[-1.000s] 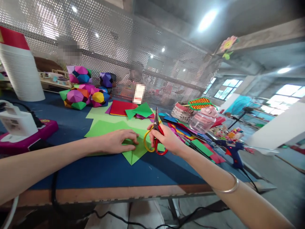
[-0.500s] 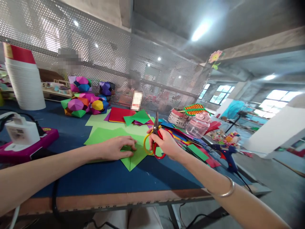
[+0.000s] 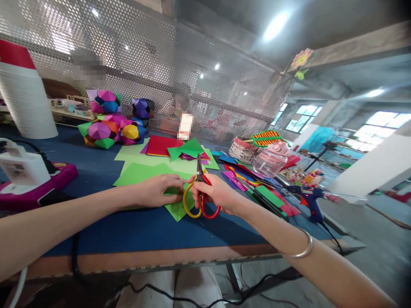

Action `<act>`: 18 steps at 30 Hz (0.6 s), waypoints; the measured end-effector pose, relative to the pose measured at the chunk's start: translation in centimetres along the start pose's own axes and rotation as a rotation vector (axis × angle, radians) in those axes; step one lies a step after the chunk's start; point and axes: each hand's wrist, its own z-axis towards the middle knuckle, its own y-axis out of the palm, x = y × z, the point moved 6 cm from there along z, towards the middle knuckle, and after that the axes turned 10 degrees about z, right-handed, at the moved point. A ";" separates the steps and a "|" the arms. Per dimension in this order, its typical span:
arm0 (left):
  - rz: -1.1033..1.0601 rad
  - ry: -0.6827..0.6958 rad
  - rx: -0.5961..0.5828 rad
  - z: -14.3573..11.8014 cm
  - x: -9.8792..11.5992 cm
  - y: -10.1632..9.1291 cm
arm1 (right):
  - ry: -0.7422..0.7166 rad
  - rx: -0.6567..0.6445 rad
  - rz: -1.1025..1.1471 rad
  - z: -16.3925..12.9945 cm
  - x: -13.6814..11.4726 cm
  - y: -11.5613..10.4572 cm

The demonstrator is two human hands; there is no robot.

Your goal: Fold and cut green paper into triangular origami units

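My right hand [image 3: 215,192] is closed around scissors [image 3: 199,173] with one yellow and one red handle loop. Their dark blades are together and point up, away from me. A sheet of green paper [image 3: 177,210] with a fold line and a pointed near corner lies under both hands. My left hand [image 3: 160,190] rests on it with bent fingers, holding it by its right part; the fingertips come close to my right hand's fingers and are partly hidden. More light green paper [image 3: 144,171] spreads behind my left hand.
Red sheets [image 3: 163,145] and dark green pieces lie at the back. Folded paper balls [image 3: 101,132] and stacked paper cups [image 3: 27,100] stand left, near a purple power strip [image 3: 64,174]. On the right are a clear bottle [image 3: 271,160], pens and a blue glue gun [image 3: 310,199].
My right hand has moved left with the scissors, closer to my left hand. The scissors now cover part of the green paper's right side. The view has shifted slightly.
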 end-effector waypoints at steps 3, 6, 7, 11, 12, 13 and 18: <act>0.005 -0.015 0.001 -0.1 -0.1 0.0 | 0.028 0.091 -0.008 0.2 0.1 -2.2; 0.008 -0.045 -0.010 -0.2 -0.4 0.2 | 0.024 0.145 -0.004 0.3 0.4 -4.3; 0.011 -0.054 -0.017 -0.2 -0.4 0.2 | 0.025 0.154 -0.004 0.3 0.6 -4.9; 0.023 -0.074 -0.028 -0.1 -0.3 0.1 | 0.030 0.173 -0.011 0.4 0.6 -6.1; 0.022 -0.072 -0.027 -0.1 -0.1 0.0 | 0.030 0.174 -0.017 0.4 0.4 -6.0; 0.019 -0.070 -0.026 -0.1 0.0 0.0 | 0.031 0.173 -0.024 0.3 0.1 -5.9; 0.022 -0.053 -0.008 -0.1 0.3 -0.3 | 0.028 0.129 -0.029 -0.3 -0.8 -2.7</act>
